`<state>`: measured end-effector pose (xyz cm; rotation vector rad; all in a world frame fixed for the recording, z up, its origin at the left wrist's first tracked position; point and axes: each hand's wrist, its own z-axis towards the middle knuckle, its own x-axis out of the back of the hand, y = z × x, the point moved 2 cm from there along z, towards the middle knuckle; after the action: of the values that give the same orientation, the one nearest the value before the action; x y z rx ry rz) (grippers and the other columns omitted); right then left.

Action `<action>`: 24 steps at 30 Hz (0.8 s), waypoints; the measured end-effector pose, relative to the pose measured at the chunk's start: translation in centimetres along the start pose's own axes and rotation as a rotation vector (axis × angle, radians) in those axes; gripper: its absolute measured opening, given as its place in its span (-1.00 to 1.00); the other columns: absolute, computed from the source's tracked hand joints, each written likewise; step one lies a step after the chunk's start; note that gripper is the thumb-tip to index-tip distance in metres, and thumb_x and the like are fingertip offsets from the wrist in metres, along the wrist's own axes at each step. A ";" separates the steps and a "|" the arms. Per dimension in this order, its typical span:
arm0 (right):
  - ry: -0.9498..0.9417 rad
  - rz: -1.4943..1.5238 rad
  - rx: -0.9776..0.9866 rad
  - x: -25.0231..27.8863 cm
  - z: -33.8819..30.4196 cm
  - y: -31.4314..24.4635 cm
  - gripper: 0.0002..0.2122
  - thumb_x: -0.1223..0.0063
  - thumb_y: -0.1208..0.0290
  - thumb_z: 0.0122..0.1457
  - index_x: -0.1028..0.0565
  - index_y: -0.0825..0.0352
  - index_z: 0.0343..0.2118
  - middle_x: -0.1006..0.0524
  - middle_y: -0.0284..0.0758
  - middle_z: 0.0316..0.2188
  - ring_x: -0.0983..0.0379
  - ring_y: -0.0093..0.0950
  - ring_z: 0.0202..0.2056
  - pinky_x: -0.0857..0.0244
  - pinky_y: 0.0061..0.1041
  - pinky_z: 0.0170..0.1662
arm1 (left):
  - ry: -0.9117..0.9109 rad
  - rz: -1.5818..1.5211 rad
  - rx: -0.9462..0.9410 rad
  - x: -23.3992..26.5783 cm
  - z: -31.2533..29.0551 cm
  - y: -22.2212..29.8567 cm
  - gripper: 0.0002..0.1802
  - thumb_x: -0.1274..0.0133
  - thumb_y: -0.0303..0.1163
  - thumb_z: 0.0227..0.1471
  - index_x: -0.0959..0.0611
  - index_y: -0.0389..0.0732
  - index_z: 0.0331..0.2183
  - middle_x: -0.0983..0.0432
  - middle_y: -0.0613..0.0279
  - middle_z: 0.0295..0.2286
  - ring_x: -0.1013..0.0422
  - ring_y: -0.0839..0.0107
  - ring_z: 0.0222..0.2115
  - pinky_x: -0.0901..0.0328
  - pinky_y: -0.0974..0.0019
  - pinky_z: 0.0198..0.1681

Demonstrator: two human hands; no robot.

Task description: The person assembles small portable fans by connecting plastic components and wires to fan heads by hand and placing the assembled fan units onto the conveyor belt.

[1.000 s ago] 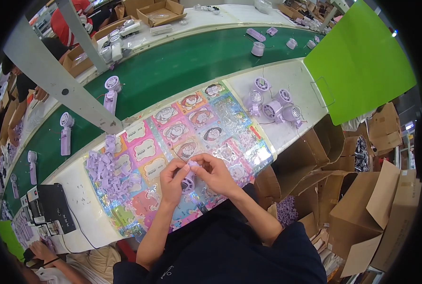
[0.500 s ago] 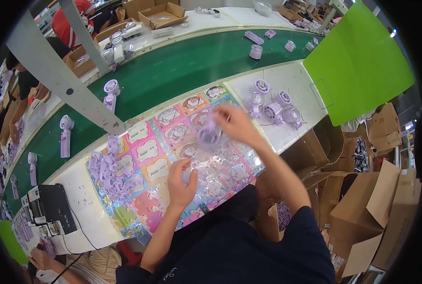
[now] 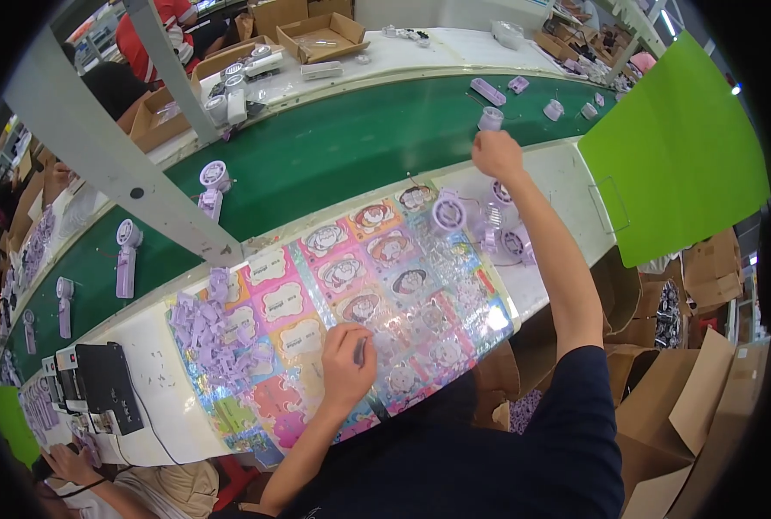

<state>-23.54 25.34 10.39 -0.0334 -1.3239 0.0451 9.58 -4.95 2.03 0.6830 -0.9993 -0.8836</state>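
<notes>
My left hand (image 3: 349,365) is closed above the patterned mat (image 3: 312,238), with a small dark grey piece showing between thumb and fingers; its kind cannot be made out. Stretched out over the near edge of the green conveyor belt (image 3: 333,138), my right hand (image 3: 498,156) is right by a lilac fan head (image 3: 490,119). Its fingertips are hidden, so a grip cannot be confirmed. A round lilac fan head (image 3: 448,212) lies at the mat's right side, beside several more fan heads (image 3: 513,242) partly covered by my right forearm.
A pile of small lilac plastic parts (image 3: 217,337) covers the mat's left end. Lilac handheld fans (image 3: 127,259) lie along the belt. A metal post (image 3: 134,186) rises at left; a green panel (image 3: 679,156) stands at right. Cardboard boxes (image 3: 662,415) sit at lower right. Another person's hand (image 3: 70,463) works at lower left.
My right hand has left the lilac fan head at the mat's right side and moved out to the belt. My left hand has closed from an open pose. The view has shifted slightly.
</notes>
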 end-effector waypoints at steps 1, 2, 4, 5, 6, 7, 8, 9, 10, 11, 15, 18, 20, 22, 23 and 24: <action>0.007 -0.081 0.009 -0.6 1.2 1.2 -0.81 -0.07 0.43 0.01 -0.63 0.30 -0.31 -0.62 -0.03 -0.27 -0.54 -0.05 -0.13 -0.47 -0.13 -0.08 | 0.007 0.040 -0.035 -0.3 0.2 0.3 -0.88 -0.16 -0.62 -0.09 -0.60 -0.32 -0.39 -0.48 0.06 -0.34 -0.43 0.06 -0.29 -0.34 0.13 -0.20; 0.017 -0.157 0.023 -0.9 2.3 1.9 -0.78 -0.07 0.44 0.01 -0.60 0.33 -0.27 -0.61 -0.03 -0.22 -0.52 -0.06 -0.08 -0.46 -0.13 -0.06 | -0.008 0.067 -0.046 -0.4 0.3 0.4 -0.87 -0.16 -0.62 -0.10 -0.60 -0.32 -0.39 -0.47 0.06 -0.34 -0.43 0.06 -0.29 -0.33 0.12 -0.20; 0.090 -0.112 0.025 -2.1 4.1 3.8 -0.69 -0.06 0.47 0.00 -0.51 0.38 -0.14 -0.54 -0.02 -0.11 -0.47 -0.05 -0.02 -0.43 -0.12 0.00 | -0.032 0.116 -0.064 -0.5 0.3 0.3 -0.86 -0.17 -0.60 -0.12 -0.60 -0.31 -0.40 -0.46 0.07 -0.33 -0.43 0.06 -0.29 -0.33 0.11 -0.21; 0.144 -0.093 0.044 -3.0 5.3 4.8 -0.66 -0.05 0.48 -0.01 -0.49 0.37 -0.11 -0.53 -0.01 -0.09 -0.47 -0.04 -0.02 -0.43 -0.11 0.01 | -0.037 0.131 -0.055 -0.5 0.3 0.5 -0.86 -0.18 -0.60 -0.12 -0.60 -0.31 -0.40 -0.46 0.07 -0.33 -0.43 0.06 -0.29 -0.33 0.11 -0.21; 0.059 -0.117 0.002 -3.8 6.7 5.1 -0.58 -0.08 0.44 0.02 -0.43 0.36 -0.01 -0.50 0.00 -0.03 -0.44 -0.01 0.03 -0.41 -0.09 0.05 | -0.035 0.154 -0.041 -0.4 0.3 0.5 -0.86 -0.18 -0.59 -0.13 -0.60 -0.30 -0.40 -0.46 0.08 -0.33 -0.43 0.05 -0.29 -0.33 0.12 -0.21; 0.048 -0.099 -0.059 -4.4 8.0 5.3 -0.56 -0.09 0.42 0.03 -0.40 0.35 0.03 -0.50 0.01 -0.02 -0.42 0.01 0.05 -0.41 -0.08 0.05 | -0.043 0.175 -0.034 -0.3 0.3 0.5 -0.85 -0.18 -0.58 -0.13 -0.60 -0.29 -0.39 -0.46 0.08 -0.33 -0.43 0.06 -0.29 -0.33 0.12 -0.21; 0.032 -0.082 -0.114 -5.3 9.0 5.5 -0.54 -0.10 0.39 0.05 -0.38 0.33 0.06 -0.49 0.02 -0.01 -0.40 0.02 0.08 -0.40 -0.07 0.06 | -0.045 0.191 -0.036 -0.3 0.2 0.6 -0.84 -0.18 -0.58 -0.14 -0.60 -0.28 -0.39 -0.45 0.09 -0.33 -0.43 0.07 -0.29 -0.33 0.12 -0.21; 0.024 -0.059 -0.122 -6.3 9.8 6.9 -0.52 -0.10 0.37 0.06 -0.35 0.31 0.08 -0.45 0.03 0.03 -0.41 0.03 0.07 -0.40 -0.06 0.06 | -0.048 0.204 -0.040 -0.4 0.4 0.8 -0.83 -0.18 -0.58 -0.14 -0.60 -0.27 -0.38 -0.45 0.09 -0.33 -0.43 0.07 -0.28 -0.33 0.12 -0.21; 0.016 -0.036 -0.128 -7.3 10.6 8.2 -0.51 -0.11 0.34 0.07 -0.33 0.28 0.10 -0.41 0.05 0.08 -0.41 0.04 0.07 -0.40 -0.04 0.06 | -0.042 0.223 -0.057 -0.5 0.6 1.2 -0.82 -0.18 -0.57 -0.15 -0.60 -0.25 -0.38 -0.45 0.10 -0.33 -0.43 0.09 -0.27 -0.33 0.13 -0.21; 0.027 -0.057 -0.106 -8.1 10.8 9.8 -0.49 -0.13 0.32 0.06 -0.33 0.26 0.10 -0.37 0.05 0.10 -0.42 0.06 0.06 -0.40 -0.03 0.05 | -0.049 0.208 -0.063 -0.7 0.7 1.1 -0.82 -0.19 -0.56 -0.15 -0.60 -0.25 -0.38 -0.45 0.11 -0.33 -0.43 0.10 -0.27 -0.32 0.14 -0.20; 0.004 0.000 -0.220 -8.6 11.3 7.9 -0.43 -0.24 0.24 -0.01 -0.32 0.20 0.09 -0.32 0.03 0.10 -0.44 0.07 0.03 -0.41 -0.02 0.02 | -0.058 0.231 -0.032 -0.7 0.5 0.9 -0.81 -0.20 -0.55 -0.15 -0.59 -0.24 -0.37 -0.46 0.12 -0.31 -0.43 0.11 -0.25 -0.32 0.15 -0.18; 0.046 -0.015 -0.083 -7.1 10.4 4.6 -0.47 -0.26 0.23 -0.03 -0.34 0.25 0.01 -0.37 0.07 -0.01 -0.48 0.09 -0.09 -0.42 0.01 -0.05 | -0.053 0.237 -0.029 -0.4 0.3 0.7 -0.81 -0.19 -0.54 -0.14 -0.58 -0.23 -0.37 -0.45 0.12 -0.30 -0.43 0.12 -0.24 -0.31 0.15 -0.18; 0.032 0.036 -0.028 -7.1 10.6 4.9 -0.48 -0.26 0.24 -0.05 -0.35 0.27 -0.02 -0.37 0.07 -0.04 -0.47 0.11 -0.11 -0.41 0.01 -0.06 | -0.054 0.231 -0.045 -0.6 0.5 0.8 -0.82 -0.16 -0.52 -0.14 -0.56 -0.23 -0.38 -0.43 0.12 -0.31 -0.41 0.13 -0.25 -0.30 0.14 -0.17; 0.053 0.085 0.047 -7.5 10.3 4.5 -0.49 -0.27 0.27 -0.07 -0.35 0.27 -0.04 -0.40 0.08 -0.09 -0.46 0.12 -0.13 -0.41 -0.04 -0.06 | -0.050 0.221 -0.047 -0.4 0.4 0.7 -0.82 -0.16 -0.53 -0.14 -0.56 -0.23 -0.38 -0.43 0.11 -0.31 -0.41 0.12 -0.25 -0.30 0.14 -0.17; 0.057 0.100 0.109 -7.6 10.2 3.8 -0.50 -0.27 0.27 -0.07 -0.35 0.26 -0.05 -0.41 0.08 -0.11 -0.47 0.12 -0.14 -0.40 -0.04 -0.06 | -0.046 0.229 -0.046 -0.4 0.4 0.6 -0.83 -0.16 -0.53 -0.14 -0.56 -0.23 -0.38 -0.42 0.11 -0.31 -0.41 0.12 -0.24 -0.29 0.13 -0.17; 0.046 0.095 0.159 -7.5 9.8 3.4 -0.50 -0.29 0.30 -0.08 -0.34 0.27 -0.07 -0.44 0.05 -0.15 -0.47 0.10 -0.15 -0.40 -0.06 -0.06 | -0.054 0.230 -0.046 -0.5 0.1 0.7 -0.83 -0.14 -0.52 -0.12 -0.55 -0.24 -0.37 -0.42 0.10 -0.31 -0.40 0.11 -0.23 -0.28 0.11 -0.15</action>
<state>-34.92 28.29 5.31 0.0377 -1.2690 0.2289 9.53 -4.24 2.45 0.4958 -1.0792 -0.7244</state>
